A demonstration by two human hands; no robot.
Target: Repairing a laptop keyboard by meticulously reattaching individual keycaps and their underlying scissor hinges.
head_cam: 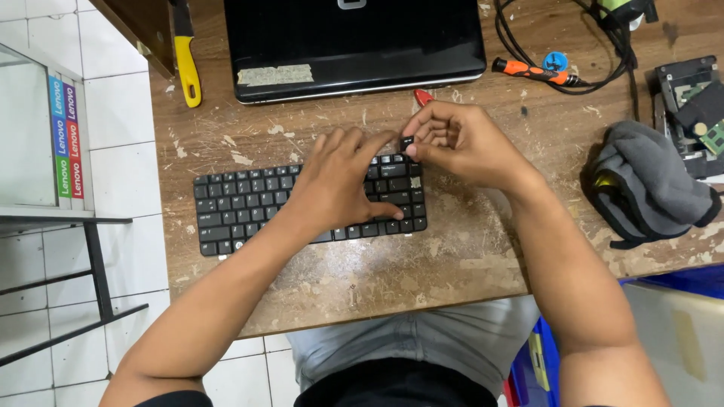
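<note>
A loose black laptop keyboard (249,203) lies flat on the worn wooden table (452,256). My left hand (343,181) rests palm down on the keyboard's right half, fingers spread and pressing on the keys. My right hand (460,143) hovers at the keyboard's top right corner, pinching a small black keycap (407,142) between thumb and fingers. A red tool tip (424,96) pokes out just behind my right hand.
A closed black laptop (354,45) sits at the back of the table. Around it lie a yellow-handled knife (185,60), an orange screwdriver (532,72) with black cables, a grey folded cloth (648,185) and a dismantled drive (690,105) at right.
</note>
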